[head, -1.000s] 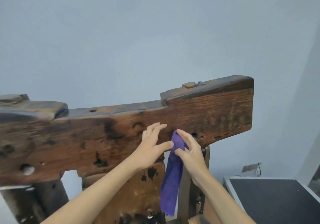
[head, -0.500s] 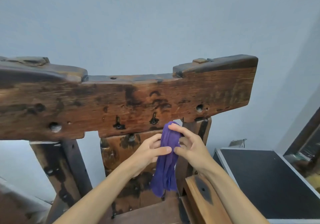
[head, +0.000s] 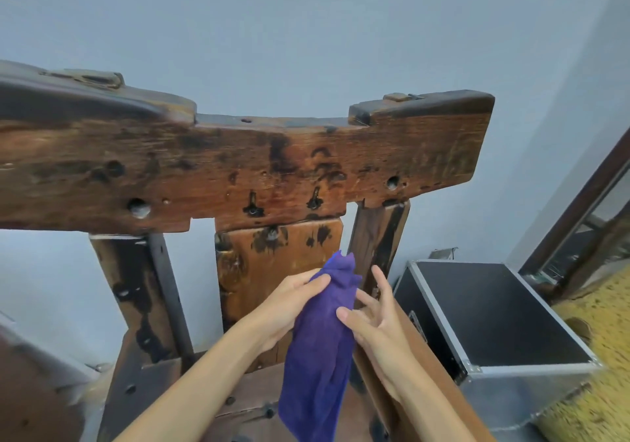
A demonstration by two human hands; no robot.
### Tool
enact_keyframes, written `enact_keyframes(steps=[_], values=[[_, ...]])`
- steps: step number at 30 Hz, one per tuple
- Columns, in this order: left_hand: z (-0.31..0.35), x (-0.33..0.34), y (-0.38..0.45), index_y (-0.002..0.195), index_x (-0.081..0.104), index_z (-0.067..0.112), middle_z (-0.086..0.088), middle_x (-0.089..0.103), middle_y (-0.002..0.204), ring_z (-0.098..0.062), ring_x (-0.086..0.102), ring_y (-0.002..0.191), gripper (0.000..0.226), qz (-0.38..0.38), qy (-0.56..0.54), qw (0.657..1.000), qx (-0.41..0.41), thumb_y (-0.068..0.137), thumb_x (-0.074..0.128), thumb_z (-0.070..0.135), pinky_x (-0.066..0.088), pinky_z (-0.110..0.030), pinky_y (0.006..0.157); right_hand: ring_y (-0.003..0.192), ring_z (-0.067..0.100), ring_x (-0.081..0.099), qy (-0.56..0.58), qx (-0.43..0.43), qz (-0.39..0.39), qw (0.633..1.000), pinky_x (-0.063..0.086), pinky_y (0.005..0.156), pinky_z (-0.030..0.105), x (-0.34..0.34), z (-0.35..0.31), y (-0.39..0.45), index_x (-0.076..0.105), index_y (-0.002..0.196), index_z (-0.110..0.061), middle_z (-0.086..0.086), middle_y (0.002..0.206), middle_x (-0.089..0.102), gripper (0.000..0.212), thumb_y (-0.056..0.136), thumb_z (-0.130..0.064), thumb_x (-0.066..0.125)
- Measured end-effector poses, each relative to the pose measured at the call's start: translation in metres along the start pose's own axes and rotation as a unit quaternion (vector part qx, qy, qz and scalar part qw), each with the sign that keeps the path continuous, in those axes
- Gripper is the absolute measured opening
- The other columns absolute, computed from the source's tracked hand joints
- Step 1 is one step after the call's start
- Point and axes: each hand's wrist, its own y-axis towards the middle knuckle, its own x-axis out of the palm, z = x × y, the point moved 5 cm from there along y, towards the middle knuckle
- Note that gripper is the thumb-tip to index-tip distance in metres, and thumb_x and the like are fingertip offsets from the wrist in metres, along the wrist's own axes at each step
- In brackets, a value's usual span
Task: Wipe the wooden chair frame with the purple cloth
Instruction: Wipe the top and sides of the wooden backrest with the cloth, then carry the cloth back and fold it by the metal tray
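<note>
Purple cloth [head: 322, 332] hangs between our hands before the wooden chair frame [head: 238, 175], below its top rail: our left hand [head: 289, 301] grips its upper part, our right hand [head: 371, 315] presses it with thumb, fingers spread, beside a black case [head: 494, 318].

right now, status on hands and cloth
Left hand grips cloth near its top; right hand pinches it with the thumb, fingers spread. Cloth hangs bunched in front of the chair, off the wood. Nothing in the way.
</note>
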Motion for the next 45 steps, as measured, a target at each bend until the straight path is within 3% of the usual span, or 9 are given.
enact_keyframes(steps=[2, 6, 13, 16, 22, 28, 34, 39, 45], values=[[0.000, 0.002, -0.012, 0.123, 0.071, 0.034, 0.002, 0.073, 0.125, -0.019, 0.068, 0.116, 0.031, 0.003, 0.035, 0.999, 0.001, 0.101, 0.053, 0.047, 0.052, -0.039, 0.102, 0.116, 0.026, 0.071, 0.012, 0.053, 0.007, 0.998, 0.060, 0.093, 0.044, 0.004, 0.008, -0.008, 0.039, 0.149, -0.048, 0.001, 0.138, 0.065, 0.100, 0.069, -0.032, 0.097], [-0.001, 0.003, -0.027, 0.116, 0.074, 0.034, 0.005, 0.076, 0.113, -0.016, 0.073, 0.103, 0.028, 0.016, 0.099, 0.994, 0.032, 0.102, 0.052, 0.045, 0.057, -0.029, 0.085, 0.119, 0.031, 0.069, -0.029, 0.034, -0.055, 0.997, 0.059, 0.096, 0.043, 0.016, 0.003, -0.028, 0.064, 0.135, -0.028, 0.008, 0.131, 0.071, 0.057, 0.084, -0.032, 0.087], [-0.008, 0.026, -0.034, 0.119, 0.072, 0.029, 0.005, 0.077, 0.110, -0.015, 0.073, 0.101, 0.028, -0.004, 0.112, 0.992, 0.050, 0.105, 0.050, 0.034, 0.056, -0.022, 0.077, 0.109, 0.030, 0.074, -0.020, -0.035, 0.082, 0.996, 0.062, 0.090, 0.043, -0.009, -0.013, -0.062, 0.074, 0.117, -0.018, 0.011, 0.116, 0.076, 0.031, 0.087, -0.022, 0.082], [-0.013, 0.040, -0.028, 0.119, 0.072, 0.030, 0.003, 0.076, 0.114, -0.018, 0.072, 0.107, 0.024, -0.025, 0.109, 0.993, 0.046, 0.102, 0.055, 0.034, 0.059, -0.032, 0.087, 0.105, 0.029, 0.074, -0.068, -0.062, 0.131, 0.987, 0.062, 0.088, 0.044, -0.028, -0.022, -0.076, 0.076, 0.105, -0.021, 0.009, 0.108, 0.078, 0.019, 0.087, -0.028, 0.081], [-0.039, 0.093, -0.002, 0.130, 0.067, 0.017, -0.013, 0.067, 0.130, -0.025, 0.065, 0.119, 0.035, -0.129, 0.003, 0.992, -0.003, 0.100, 0.058, 0.034, 0.051, -0.040, 0.101, 0.094, 0.014, 0.074, -0.093, -0.116, 0.182, 0.972, 0.057, 0.075, 0.023, -0.078, -0.042, -0.109, 0.080, 0.099, -0.019, 0.004, 0.100, 0.079, 0.008, 0.093, -0.017, 0.074], [-0.067, 0.157, 0.038, 0.118, 0.074, 0.019, -0.008, 0.074, 0.120, -0.024, 0.070, 0.112, 0.037, -0.074, -0.059, 0.994, -0.057, 0.085, 0.079, 0.035, 0.058, -0.036, 0.088, 0.088, 0.013, 0.075, -0.078, -0.100, 0.296, 0.947, 0.060, 0.075, 0.022, -0.175, -0.056, -0.151, 0.082, 0.098, -0.018, 0.003, 0.096, 0.081, 0.010, 0.094, -0.023, 0.074], [-0.088, 0.245, 0.086, 0.088, 0.080, 0.018, -0.006, 0.077, 0.092, -0.016, 0.073, 0.081, 0.013, -0.060, -0.061, 0.994, -0.062, 0.077, 0.082, 0.023, 0.059, -0.026, 0.067, 0.082, -0.001, 0.070, -0.095, -0.060, 0.441, 0.890, 0.053, 0.072, 0.019, -0.319, -0.071, -0.221, 0.085, 0.082, -0.029, -0.010, 0.089, 0.081, 0.013, 0.092, -0.026, 0.077], [-0.104, 0.324, 0.132, 0.102, 0.072, 0.007, -0.014, 0.076, 0.101, -0.025, 0.072, 0.088, 0.053, -0.072, 0.019, 0.995, -0.067, 0.067, 0.092, 0.041, 0.056, -0.040, 0.086, 0.102, 0.008, 0.068, -0.057, -0.050, 0.535, 0.841, 0.056, 0.080, 0.028, -0.433, -0.092, -0.286, 0.083, 0.096, -0.027, -0.015, 0.098, 0.079, 0.009, 0.088, -0.029, 0.080], [-0.124, 0.445, 0.179, 0.066, 0.065, 0.026, -0.005, 0.072, 0.078, -0.020, 0.070, 0.070, 0.042, -0.144, 0.110, 0.980, -0.078, 0.060, 0.090, 0.059, 0.057, -0.029, 0.064, 0.100, 0.007, 0.068, -0.079, -0.074, 0.617, 0.780, 0.055, 0.077, 0.024, -0.532, -0.111, -0.358, 0.081, 0.087, -0.035, -0.014, 0.100, 0.078, 0.001, 0.087, -0.034, 0.081]])
